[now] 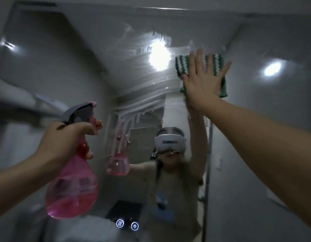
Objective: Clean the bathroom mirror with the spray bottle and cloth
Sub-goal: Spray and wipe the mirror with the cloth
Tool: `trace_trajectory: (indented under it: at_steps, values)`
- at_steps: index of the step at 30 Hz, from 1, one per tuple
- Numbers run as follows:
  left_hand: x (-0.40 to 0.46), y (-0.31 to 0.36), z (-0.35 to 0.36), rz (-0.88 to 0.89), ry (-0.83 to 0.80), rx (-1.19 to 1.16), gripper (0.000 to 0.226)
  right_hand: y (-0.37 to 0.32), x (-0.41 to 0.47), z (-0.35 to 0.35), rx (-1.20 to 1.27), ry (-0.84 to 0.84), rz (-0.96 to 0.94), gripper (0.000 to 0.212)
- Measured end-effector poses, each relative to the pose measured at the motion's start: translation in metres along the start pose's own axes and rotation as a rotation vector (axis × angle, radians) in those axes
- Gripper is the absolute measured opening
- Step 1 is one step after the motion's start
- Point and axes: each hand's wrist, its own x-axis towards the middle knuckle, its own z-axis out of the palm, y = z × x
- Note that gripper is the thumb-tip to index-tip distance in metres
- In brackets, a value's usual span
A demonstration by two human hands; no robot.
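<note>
The right hand (202, 82) presses flat, fingers straight, on the green and white cloth (219, 63) against the mirror (63, 67), upper right of the frame. The left hand (67, 138) grips the pink spray bottle (72, 189), lower left. Wet streaks (137, 105) blur the middle. Two small lit buttons (127, 224) glow at the bottom; no words are readable.

No readable words, brands or nos. Only signs: two lit round touch icons at bottom edge of mirror (46, 70) — wavy heat-lines icon (120, 223), light-bulb icon (134, 226) just right of it. Spray bottle (72, 186) label blurred, unreadable.
</note>
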Motion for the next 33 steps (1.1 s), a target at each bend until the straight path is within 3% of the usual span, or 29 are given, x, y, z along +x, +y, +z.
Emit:
trace_trajectory:
  at_steps: [8,17,21,26,33]
  values:
    - [0.002,0.011,0.014,0.041,0.000,-0.061,0.041,-0.031,-0.007,0.007,0.070,0.010,0.057,0.059]
    - [0.031,-0.015,-0.009,0.044,0.025,-0.041,0.021,-0.173,-0.034,0.015,0.193,0.069,-0.263,0.064]
    - [0.038,-0.033,-0.036,0.005,0.037,0.031,0.026,-0.203,-0.040,0.016,0.183,0.065,-0.311,0.063]
    - [0.023,-0.029,-0.021,0.071,0.088,0.057,0.023,-0.163,-0.039,0.016,0.132,0.055,-0.435,0.060]
    - [-0.011,-0.016,0.021,0.001,-0.013,-0.021,0.025,-0.036,-0.013,0.013,0.066,0.019,-0.160,0.063]
